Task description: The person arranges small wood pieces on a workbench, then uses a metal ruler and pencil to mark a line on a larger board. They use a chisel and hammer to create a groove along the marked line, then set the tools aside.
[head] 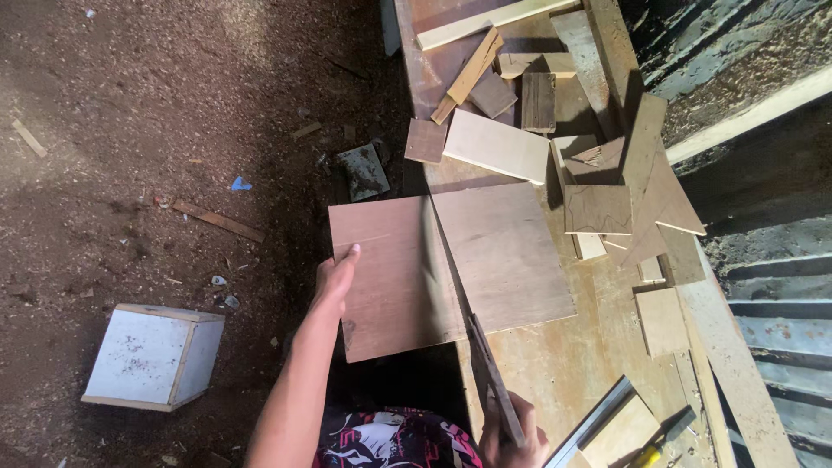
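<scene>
A square plywood panel lies on the workbench, its left part hanging over the bench edge. My left hand presses on the panel's left edge, fingers flat on top. My right hand grips the handle of a hand saw. The blurred blade runs up across the middle of the panel along a line that splits darker wood on the left from lighter wood on the right.
Several wood offcuts and plywood pieces are piled at the far end of the bench. A metal square lies near my right hand. A white box stands on the sawdust floor at left. Corrugated sheeting is at right.
</scene>
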